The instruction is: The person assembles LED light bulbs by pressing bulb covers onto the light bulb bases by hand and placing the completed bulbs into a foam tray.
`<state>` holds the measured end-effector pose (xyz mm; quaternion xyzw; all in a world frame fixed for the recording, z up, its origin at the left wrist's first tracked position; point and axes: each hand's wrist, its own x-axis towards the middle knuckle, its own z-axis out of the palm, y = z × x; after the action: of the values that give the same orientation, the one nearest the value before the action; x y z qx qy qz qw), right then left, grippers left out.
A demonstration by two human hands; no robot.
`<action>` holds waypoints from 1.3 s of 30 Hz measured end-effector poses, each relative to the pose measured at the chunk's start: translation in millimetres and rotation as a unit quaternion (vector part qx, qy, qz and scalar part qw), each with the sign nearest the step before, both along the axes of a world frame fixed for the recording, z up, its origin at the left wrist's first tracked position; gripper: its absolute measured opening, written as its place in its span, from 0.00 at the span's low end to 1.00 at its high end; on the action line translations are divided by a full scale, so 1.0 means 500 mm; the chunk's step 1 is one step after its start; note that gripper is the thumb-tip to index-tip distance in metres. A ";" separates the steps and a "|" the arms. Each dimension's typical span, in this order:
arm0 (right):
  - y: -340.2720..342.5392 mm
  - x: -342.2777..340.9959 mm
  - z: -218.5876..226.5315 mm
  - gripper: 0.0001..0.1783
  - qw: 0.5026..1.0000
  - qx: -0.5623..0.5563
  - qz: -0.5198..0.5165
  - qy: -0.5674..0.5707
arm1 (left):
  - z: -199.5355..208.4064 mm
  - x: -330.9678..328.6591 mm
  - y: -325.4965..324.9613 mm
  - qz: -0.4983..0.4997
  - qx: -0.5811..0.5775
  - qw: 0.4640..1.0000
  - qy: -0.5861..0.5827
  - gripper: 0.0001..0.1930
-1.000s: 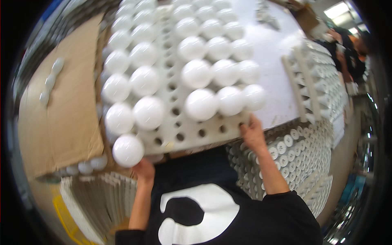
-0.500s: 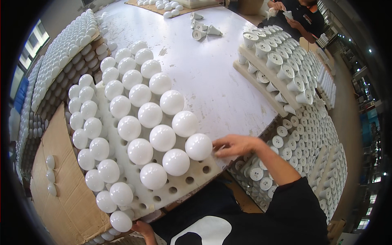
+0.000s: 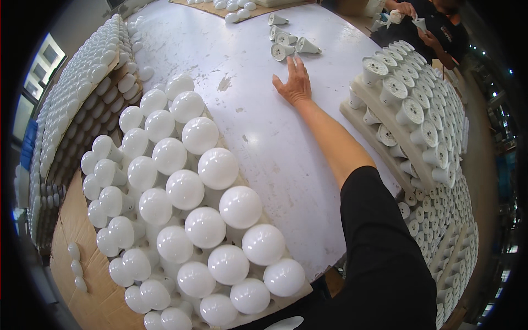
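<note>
My right hand (image 3: 294,83) is stretched out over the white table, fingers spread and holding nothing that I can see. Its fingertips are just short of, or at, a small group of white cone-shaped bulb bases (image 3: 281,51) lying on their sides; whether they touch is not clear. At the lower left, a pale tray (image 3: 300,289) carries rows of round white light bulbs (image 3: 228,264), domes up. More bulbs stand in rows along the left side of it. My left hand is out of sight.
Stacked trays of upright bulb bases (image 3: 410,111) rise on the right. White domes (image 3: 82,82) are piled high at the left, above brown cardboard (image 3: 69,220). The white table (image 3: 247,121) has worn patches. Another person's hands (image 3: 421,25) hold a bulb base at the upper right.
My right hand has moved from beside the nearest bulb, forward across the table to the loose bases. My left hand has left the view. The tray looks larger and lower as the view shifts.
</note>
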<state>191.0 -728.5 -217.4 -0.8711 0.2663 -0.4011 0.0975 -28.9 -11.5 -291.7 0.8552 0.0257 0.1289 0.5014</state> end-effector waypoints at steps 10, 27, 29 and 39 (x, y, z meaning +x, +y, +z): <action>-0.135 0.148 0.013 0.44 0.991 -0.059 -0.086 0.087 | -0.015 0.062 -0.039 0.011 0.048 0.999 0.009 0.16; 0.010 -0.002 0.015 0.26 0.998 -0.024 -0.052 0.032 | 0.042 -0.001 -0.014 -0.014 0.020 1.000 -0.017 0.16; 0.041 -0.049 0.019 0.26 0.998 -0.025 -0.048 0.028 | 0.047 -0.020 -0.001 -0.023 0.010 0.999 -0.019 0.16; 0.225 -0.329 0.062 0.26 0.997 0.054 0.042 0.024 | 0.031 -0.099 0.076 -0.076 -0.090 0.993 -0.009 0.23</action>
<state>26.4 -616.1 -186.6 -0.8841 0.2531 -0.3610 0.1547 -78.3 26.5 -276.4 0.8051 -0.0326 0.0948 0.5846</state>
